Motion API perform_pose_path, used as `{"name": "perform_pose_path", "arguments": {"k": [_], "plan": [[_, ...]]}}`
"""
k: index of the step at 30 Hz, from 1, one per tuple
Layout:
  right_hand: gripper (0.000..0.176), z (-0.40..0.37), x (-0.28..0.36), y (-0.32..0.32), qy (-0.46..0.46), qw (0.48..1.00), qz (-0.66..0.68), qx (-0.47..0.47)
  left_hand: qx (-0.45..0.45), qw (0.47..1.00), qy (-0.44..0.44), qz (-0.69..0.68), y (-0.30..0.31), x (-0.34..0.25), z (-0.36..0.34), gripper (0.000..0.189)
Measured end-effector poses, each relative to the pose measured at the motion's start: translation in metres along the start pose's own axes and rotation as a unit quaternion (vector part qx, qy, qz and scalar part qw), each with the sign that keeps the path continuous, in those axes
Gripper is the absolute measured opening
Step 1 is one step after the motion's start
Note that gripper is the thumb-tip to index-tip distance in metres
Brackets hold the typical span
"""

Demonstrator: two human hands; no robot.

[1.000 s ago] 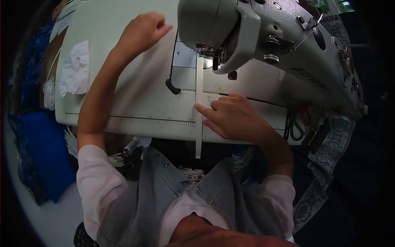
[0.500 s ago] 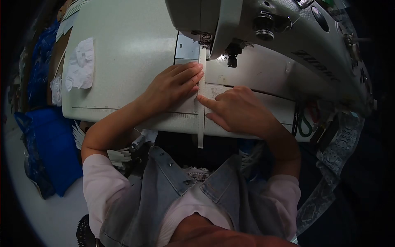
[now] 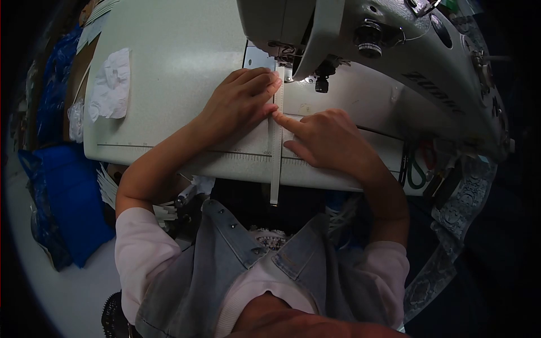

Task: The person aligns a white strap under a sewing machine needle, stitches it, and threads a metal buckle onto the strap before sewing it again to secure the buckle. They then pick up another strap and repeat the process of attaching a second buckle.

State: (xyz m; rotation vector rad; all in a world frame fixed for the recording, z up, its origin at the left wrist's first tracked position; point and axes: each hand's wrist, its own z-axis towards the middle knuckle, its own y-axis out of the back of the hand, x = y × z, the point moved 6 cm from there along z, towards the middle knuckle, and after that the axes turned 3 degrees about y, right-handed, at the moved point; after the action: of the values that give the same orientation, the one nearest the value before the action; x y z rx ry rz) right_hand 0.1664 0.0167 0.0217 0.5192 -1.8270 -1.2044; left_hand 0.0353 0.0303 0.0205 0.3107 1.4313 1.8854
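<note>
A narrow pale strip (image 3: 276, 163) runs from under the needle area of the sewing machine (image 3: 394, 50) down over the table's front edge, where its end hangs free. My left hand (image 3: 239, 101) lies palm down left of the strip, fingers stretched together, fingertips on its upper part close to the presser foot. My right hand (image 3: 329, 138) is right of the strip, its index finger stretched out to touch the strip just below the left fingertips. The right thumb is apart from the index finger, and the other fingers are curled.
Crumpled white paper (image 3: 111, 84) lies on the left of the worktable (image 3: 163, 67). Blue plastic bags (image 3: 70, 203) are beyond its left edge. Green-handled scissors (image 3: 416, 169) lie at the right, beside patterned lace (image 3: 465, 197).
Both hands have moved forward towards the needle, the right index finger sliding up along the strip. The view has shifted slightly.
</note>
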Motion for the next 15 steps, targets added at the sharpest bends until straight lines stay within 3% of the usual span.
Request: {"name": "perform_pose_path", "arguments": {"k": [15], "plan": [[0.051, 0.004, -0.009, 0.006, -0.026, 0.999, 0.009, -0.039, -0.014, 0.999, 0.042, -0.007, -0.007, 0.015, 0.002, 0.037]]}}
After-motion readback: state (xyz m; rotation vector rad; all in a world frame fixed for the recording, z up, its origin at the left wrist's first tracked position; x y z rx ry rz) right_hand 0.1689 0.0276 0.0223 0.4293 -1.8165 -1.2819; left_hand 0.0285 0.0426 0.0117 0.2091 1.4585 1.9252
